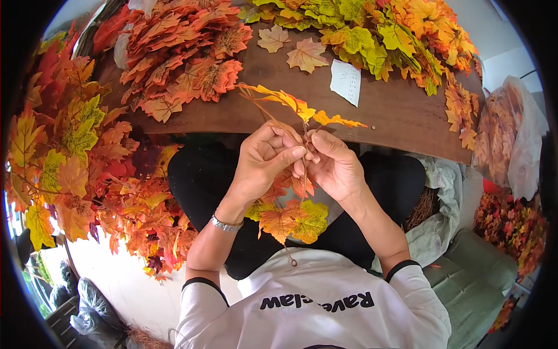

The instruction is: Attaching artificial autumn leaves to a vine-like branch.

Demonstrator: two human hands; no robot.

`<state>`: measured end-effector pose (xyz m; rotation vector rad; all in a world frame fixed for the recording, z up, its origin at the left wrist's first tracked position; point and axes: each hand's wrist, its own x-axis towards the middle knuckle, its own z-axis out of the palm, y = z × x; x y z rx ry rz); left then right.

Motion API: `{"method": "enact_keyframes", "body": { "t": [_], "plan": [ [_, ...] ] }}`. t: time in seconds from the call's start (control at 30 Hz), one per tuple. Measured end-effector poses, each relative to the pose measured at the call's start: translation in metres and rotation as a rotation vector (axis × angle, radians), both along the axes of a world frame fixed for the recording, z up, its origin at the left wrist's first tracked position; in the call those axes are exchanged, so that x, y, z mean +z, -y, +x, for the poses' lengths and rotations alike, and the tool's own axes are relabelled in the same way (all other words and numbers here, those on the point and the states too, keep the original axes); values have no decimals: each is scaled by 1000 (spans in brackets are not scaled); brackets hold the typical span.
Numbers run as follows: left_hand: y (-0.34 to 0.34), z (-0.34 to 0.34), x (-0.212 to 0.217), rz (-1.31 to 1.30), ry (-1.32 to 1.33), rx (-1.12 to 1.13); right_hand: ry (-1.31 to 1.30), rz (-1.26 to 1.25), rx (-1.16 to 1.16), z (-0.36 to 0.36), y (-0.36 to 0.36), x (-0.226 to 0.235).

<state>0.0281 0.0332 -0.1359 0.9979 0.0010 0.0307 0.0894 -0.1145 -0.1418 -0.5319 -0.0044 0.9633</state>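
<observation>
My left hand pinches a thin brown vine between thumb and fingers, above my lap. Close against it, my right hand has its thumb and fingertips closed at the stem of a yellow-orange artificial maple leaf. The fingertips of both hands nearly meet where leaf stem and vine cross; the exact joint is hidden. Below the hands the vine hangs toward my shirt, carrying orange and yellow-green maple leaves. It ends in a small loop.
A brown table lies ahead, bearing piles of orange leaves, yellow-green leaves and a white paper slip. Leafy garlands hang at left. At right are a plastic bag of leaves and a green-grey seat.
</observation>
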Motion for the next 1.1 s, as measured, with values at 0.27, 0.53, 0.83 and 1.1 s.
{"method": "enact_keyframes", "body": {
  "t": [0.27, 0.53, 0.83, 1.1],
  "plan": [
    [1, 0, 0, 19, -30, -13, -54, -15, -97, 2, 2, -4],
    [3, 1, 2, 13, -23, -13, -18, 13, -18, -1, 1, -1],
    [2, 0, 2, -8, -21, -5, 28, 13, -19, -3, 1, -2],
    [5, -3, 0, -11, -94, 68, 232, -28, 9, -2, 4, 0]
  ]
}}
